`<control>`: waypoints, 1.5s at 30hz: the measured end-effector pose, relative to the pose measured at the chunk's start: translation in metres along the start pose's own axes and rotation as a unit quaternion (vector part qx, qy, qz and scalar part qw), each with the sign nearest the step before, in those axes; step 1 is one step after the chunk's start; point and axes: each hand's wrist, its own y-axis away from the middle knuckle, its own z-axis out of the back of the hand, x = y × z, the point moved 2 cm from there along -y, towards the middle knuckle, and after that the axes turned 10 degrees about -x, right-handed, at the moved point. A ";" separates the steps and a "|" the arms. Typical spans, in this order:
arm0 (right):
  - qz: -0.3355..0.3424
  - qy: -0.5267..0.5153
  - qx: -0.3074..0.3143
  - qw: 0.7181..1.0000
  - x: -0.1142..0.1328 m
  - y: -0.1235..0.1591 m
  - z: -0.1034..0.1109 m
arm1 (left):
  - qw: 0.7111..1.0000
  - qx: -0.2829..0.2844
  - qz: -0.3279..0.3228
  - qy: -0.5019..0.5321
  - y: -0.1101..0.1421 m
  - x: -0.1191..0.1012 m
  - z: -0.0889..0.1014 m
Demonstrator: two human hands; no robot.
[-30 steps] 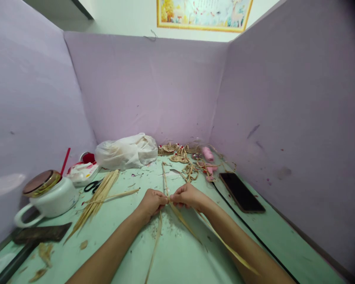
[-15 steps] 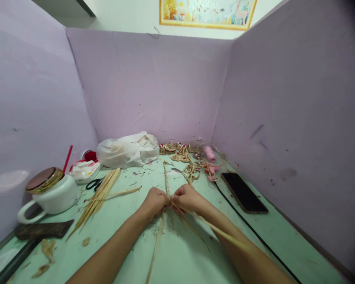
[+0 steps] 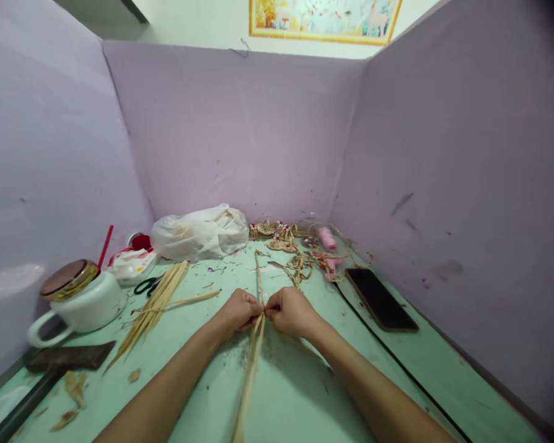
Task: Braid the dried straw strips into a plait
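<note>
Between two hands [image 3: 240,311] [image 3: 290,309], one plaited strand [image 3: 259,278]

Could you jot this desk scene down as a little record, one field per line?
Left hand: pinching thin straw cord
Right hand: pinching the same cord, close beside the left
Trailing toward viewer: loose pale strips
Left side: straw bundle, scissors, white mug
Right side: phone, black cable
Back: plastic bag, pink spool
</note>
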 end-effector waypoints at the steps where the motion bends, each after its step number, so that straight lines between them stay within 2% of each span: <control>1: 0.003 0.001 0.003 1.000 0.001 0.001 0.000 | 1.000 0.000 0.006 0.002 0.000 0.001 0.000; 7: -0.014 -0.024 0.012 1.000 -0.002 0.000 -0.002 | 0.999 -0.015 0.037 0.009 -0.002 0.002 0.002; 9: -0.045 -0.049 0.019 0.998 -0.005 -0.002 -0.002 | 0.999 -0.019 0.037 0.008 -0.003 0.002 0.003; 11: -0.110 -0.100 0.027 0.989 -0.009 -0.004 -0.003 | 0.999 -0.018 0.036 0.018 -0.004 0.003 0.003; 13: -0.206 -0.190 0.046 0.959 -0.011 -0.005 -0.003 | 0.999 -0.017 0.035 0.033 -0.004 0.004 0.003; 15: -0.283 -0.304 0.086 0.905 -0.009 -0.004 -0.004 | 0.999 -0.012 0.030 0.043 -0.005 0.004 0.004; 16: -0.300 -0.355 0.111 0.878 -0.007 -0.003 -0.005 | 0.999 -0.008 0.027 0.045 -0.005 0.004 0.004; 18: -0.303 -0.421 0.154 0.841 -0.002 -0.001 -0.005 | 0.999 0.001 0.020 0.045 -0.004 0.003 0.003; 23: -0.309 -0.478 0.198 0.798 0.001 0.001 -0.007 | 0.999 0.002 0.022 0.044 -0.003 0.001 0.003; 25: -0.321 -0.473 0.175 0.802 -0.001 0.000 -0.008 | 0.999 0.000 0.023 0.043 -0.003 0.001 0.003; 29: -0.324 -0.421 0.114 0.839 -0.005 -0.002 -0.014 | 1.000 -0.002 0.019 0.006 -0.001 0.000 0.004; 36: -0.324 -0.403 0.088 0.851 -0.008 -0.002 -0.024 | 0.988 0.044 -0.080 -0.127 0.004 -0.003 0.008; 40: -0.319 -0.398 0.087 0.855 -0.008 -0.002 -0.026 | 0.983 0.015 -0.027 -0.182 0.007 -0.008 0.016; 45: -0.331 -0.423 0.095 0.838 -0.006 -0.002 -0.026 | 0.986 -0.030 0.042 -0.160 0.015 -0.017 0.014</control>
